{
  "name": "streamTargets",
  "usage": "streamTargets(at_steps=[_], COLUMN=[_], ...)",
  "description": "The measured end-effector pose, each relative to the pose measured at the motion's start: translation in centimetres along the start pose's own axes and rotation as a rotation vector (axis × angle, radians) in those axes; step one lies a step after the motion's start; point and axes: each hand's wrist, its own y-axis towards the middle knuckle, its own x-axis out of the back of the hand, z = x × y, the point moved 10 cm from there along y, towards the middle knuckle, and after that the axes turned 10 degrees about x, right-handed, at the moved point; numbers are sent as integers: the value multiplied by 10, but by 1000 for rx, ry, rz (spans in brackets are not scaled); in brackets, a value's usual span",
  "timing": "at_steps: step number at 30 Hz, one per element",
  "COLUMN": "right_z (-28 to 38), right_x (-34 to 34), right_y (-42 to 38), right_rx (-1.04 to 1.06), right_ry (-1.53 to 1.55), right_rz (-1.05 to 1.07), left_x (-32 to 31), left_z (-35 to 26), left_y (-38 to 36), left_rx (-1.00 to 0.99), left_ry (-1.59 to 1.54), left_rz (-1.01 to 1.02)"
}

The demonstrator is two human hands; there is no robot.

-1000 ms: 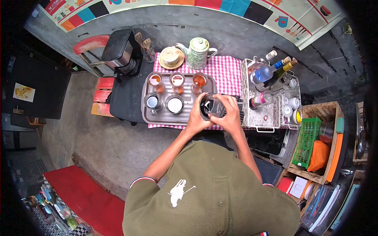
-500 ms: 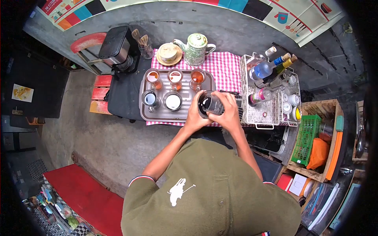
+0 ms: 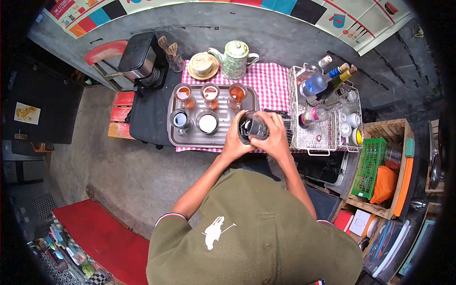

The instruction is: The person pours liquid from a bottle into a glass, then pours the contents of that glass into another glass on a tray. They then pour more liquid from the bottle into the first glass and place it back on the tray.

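Between both hands is a clear glass (image 3: pixel 251 126) with dark contents, tilted over the right end of a brown tray. My left hand (image 3: pixel 234 141) curves round its left side, and my right hand (image 3: pixel 274 135) wraps its right side, fingers over the top. On the tray (image 3: pixel 190 139) stand three glass mugs of amber drink along the back; one is a mug of tea (image 3: pixel 237 93). In front of them are a mug of dark liquid (image 3: pixel 180 119) and a glass with a white surface (image 3: pixel 207 123).
Behind the tray stand a green enamel teapot (image 3: pixel 235 61) and a lidded cup on a saucer (image 3: pixel 203 66). A black coffee maker (image 3: pixel 137 59) is at the left. To the right, a white wire rack (image 3: pixel 316 141) holds bottles; beyond it is a wooden crate (image 3: pixel 403 137).
The glass in my hands has tilted slightly and shifted a little. Both hands keep their hold in almost the same place; the tray items stay put.
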Motion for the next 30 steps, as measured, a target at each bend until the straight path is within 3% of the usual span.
streamTargets(at_steps=[30], right_z=[4], right_x=[-2], right_y=[4], right_rx=[15], right_ry=[-5], right_rz=[28], left_x=[4], left_z=[-8], left_y=[-5], left_rx=[8], left_ry=[23], left_rz=[-29])
